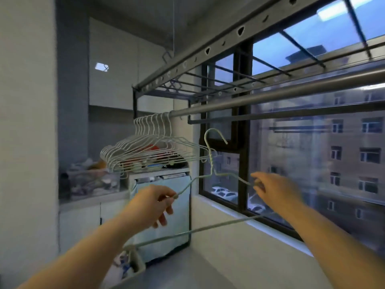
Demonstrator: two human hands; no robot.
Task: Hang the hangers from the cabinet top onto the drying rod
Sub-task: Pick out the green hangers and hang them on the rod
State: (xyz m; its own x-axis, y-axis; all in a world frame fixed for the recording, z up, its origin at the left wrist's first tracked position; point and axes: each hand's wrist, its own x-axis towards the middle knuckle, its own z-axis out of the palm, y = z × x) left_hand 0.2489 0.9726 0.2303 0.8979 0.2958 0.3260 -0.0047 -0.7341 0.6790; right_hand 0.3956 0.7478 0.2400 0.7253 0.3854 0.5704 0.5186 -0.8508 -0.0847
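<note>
I hold one pale green wire hanger (211, 163) upright in front of the window, its hook pointing up and sitting just below the drying rod (270, 97). My left hand (154, 203) pinches its left shoulder; my right hand (270, 188) grips its right shoulder. The hanger's bottom bar runs low across both forearms. Several white hangers (154, 140) hang bunched at the rod's left end. The grey cabinet top (187, 265) lies below my arms.
A perforated rail and rack frame (239, 36) run above the rod. A lower thin bar (270, 116) sits behind the rod. The window (312, 155) is on the right. A cluttered counter (93, 182) and a cloth-covered unit (162, 226) stand at the left.
</note>
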